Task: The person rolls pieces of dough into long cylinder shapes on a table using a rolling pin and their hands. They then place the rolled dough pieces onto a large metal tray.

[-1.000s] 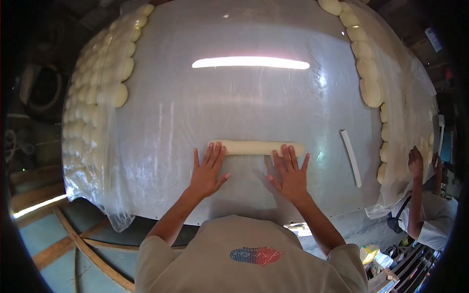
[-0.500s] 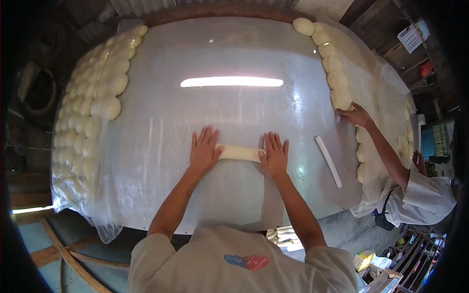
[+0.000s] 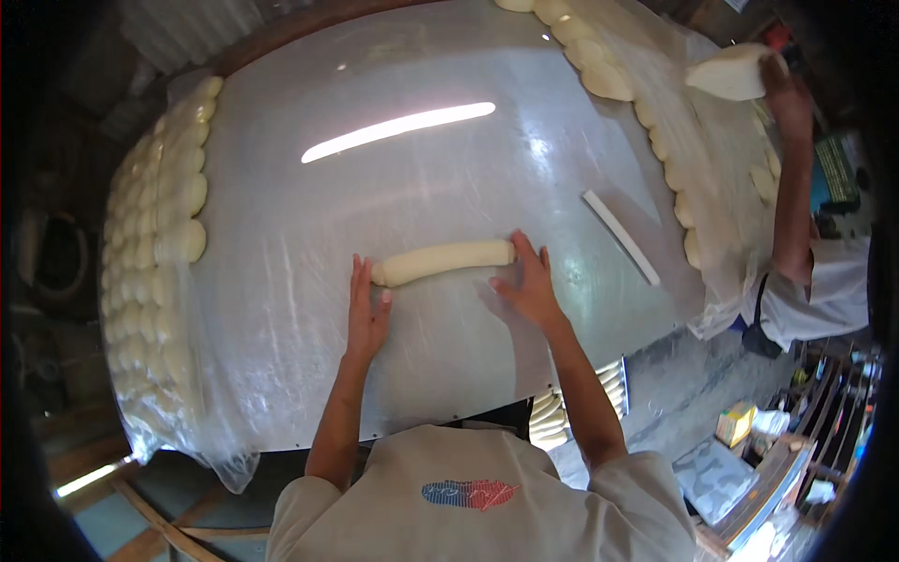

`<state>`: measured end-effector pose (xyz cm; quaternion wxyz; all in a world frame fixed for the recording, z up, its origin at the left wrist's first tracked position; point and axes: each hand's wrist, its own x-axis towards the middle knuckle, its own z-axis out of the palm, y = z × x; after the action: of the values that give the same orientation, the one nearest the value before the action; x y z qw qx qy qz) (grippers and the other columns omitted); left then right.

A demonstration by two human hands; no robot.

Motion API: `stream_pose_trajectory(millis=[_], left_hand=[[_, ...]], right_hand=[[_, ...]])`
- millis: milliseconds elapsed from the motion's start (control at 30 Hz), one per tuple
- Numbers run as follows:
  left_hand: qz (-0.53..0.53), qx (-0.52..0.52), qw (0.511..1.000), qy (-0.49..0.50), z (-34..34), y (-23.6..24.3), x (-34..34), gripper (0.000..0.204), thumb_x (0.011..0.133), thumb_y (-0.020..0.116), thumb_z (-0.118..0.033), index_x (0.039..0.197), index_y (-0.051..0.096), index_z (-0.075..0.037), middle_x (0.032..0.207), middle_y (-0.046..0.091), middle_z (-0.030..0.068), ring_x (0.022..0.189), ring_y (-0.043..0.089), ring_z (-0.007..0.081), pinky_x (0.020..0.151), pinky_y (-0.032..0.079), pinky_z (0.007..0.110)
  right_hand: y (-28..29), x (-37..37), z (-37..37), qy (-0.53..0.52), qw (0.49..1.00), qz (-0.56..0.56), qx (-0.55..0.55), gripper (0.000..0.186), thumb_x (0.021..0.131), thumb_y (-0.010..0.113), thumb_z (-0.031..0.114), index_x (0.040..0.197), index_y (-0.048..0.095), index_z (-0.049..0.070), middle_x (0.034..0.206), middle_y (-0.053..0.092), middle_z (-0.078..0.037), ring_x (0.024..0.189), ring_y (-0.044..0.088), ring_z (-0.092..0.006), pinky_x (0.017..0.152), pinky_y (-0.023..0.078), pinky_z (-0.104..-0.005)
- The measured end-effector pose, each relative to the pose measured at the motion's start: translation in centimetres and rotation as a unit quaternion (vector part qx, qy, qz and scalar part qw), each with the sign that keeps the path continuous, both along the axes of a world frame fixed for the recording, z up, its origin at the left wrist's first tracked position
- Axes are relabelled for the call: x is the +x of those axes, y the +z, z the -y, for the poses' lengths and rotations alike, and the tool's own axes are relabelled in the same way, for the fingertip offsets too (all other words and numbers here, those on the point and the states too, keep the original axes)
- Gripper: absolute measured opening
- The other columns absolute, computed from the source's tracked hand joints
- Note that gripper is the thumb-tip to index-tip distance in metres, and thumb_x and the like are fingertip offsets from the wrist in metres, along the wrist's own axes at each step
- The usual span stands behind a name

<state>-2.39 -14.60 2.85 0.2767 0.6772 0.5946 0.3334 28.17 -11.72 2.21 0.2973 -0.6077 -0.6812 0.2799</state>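
A pale dough roll (image 3: 445, 262) lies crosswise on the metal worktop (image 3: 412, 347) in front of me, slightly higher at its right end. My left hand (image 3: 366, 309) is beside the roll's left end, fingers stretched out and thumb apart. At the other end, my right hand (image 3: 531, 284) has its fingers spread, with the fingertips against or very close to the dough. Neither hand is wrapped round the roll. A white rod (image 3: 621, 238) lies at a slant to the right of my right hand.
Rows of dough balls (image 3: 154, 225) under clear plastic (image 3: 220, 412) line the left edge. More dough balls (image 3: 590, 61) line the right side. There, a co-worker's hand (image 3: 788, 98) holds up a dough piece (image 3: 728, 75). Dough rolls (image 3: 551, 421) sit below the worktop's front edge.
The flat dough strip under my palms is now a rounder roll, and my hands have shifted to its ends. The co-worker's hand has lifted a dough piece from the right-hand row. The view has tilted.
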Motion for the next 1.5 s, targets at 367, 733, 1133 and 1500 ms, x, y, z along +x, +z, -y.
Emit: stream_pose_trajectory(millis=[367,733,1133,1500], left_hand=[[0.014,0.014,0.999,-0.039,-1.3,-3.0,-0.4,0.057,0.089,0.062,-0.012,0.139,0.038,-0.001,0.140,0.041,0.0177,0.127,0.042,0.0297,0.106,0.034,0.038],[0.155,-0.043,0.987,-0.009,3.2,-0.4,2.3,0.056,0.093,0.056,-0.012,0.142,0.031,0.001,0.145,0.035,0.0141,0.136,0.033,0.0263,0.112,0.026,0.040],[-0.010,0.000,0.993,-0.117,12.3,-2.1,9.5,0.056,0.096,0.053,-0.028,0.140,0.034,0.002,0.147,0.030,0.0188,0.138,0.027,0.0328,0.113,0.023,0.043],[-0.106,0.045,0.978,-0.174,18.4,-2.3,9.7,0.054,0.094,0.052,-0.018,0.139,0.033,0.004,0.145,0.029,0.0246,0.137,0.028,0.0375,0.113,0.022,0.045]], right_hand=[[-0.3,-4.8,1.1,-0.097,0.989,-0.090,0.065,0.043,0.071,0.063,-0.005,0.112,0.062,0.009,0.112,0.054,-0.013,0.097,0.061,-0.0315,0.082,0.052,-0.0378],[12.8,2.2,16.9,-0.026,0.978,-0.189,0.086,0.028,0.071,0.065,-0.002,0.099,0.064,0.002,0.110,0.059,-0.013,0.092,0.064,-0.0290,0.077,0.053,-0.0367],[13.5,21.0,42.9,-0.491,0.854,0.168,0.043,0.025,0.071,0.063,0.002,0.097,0.064,0.003,0.103,0.061,-0.011,0.095,0.062,-0.0291,0.078,0.050,-0.0363],[-21.6,16.1,67.9,-0.622,0.702,0.069,-0.340,0.065,0.072,0.072,0.025,0.128,0.050,0.002,0.130,0.051,-0.025,0.124,0.045,-0.0389,0.104,0.038,-0.0438]])
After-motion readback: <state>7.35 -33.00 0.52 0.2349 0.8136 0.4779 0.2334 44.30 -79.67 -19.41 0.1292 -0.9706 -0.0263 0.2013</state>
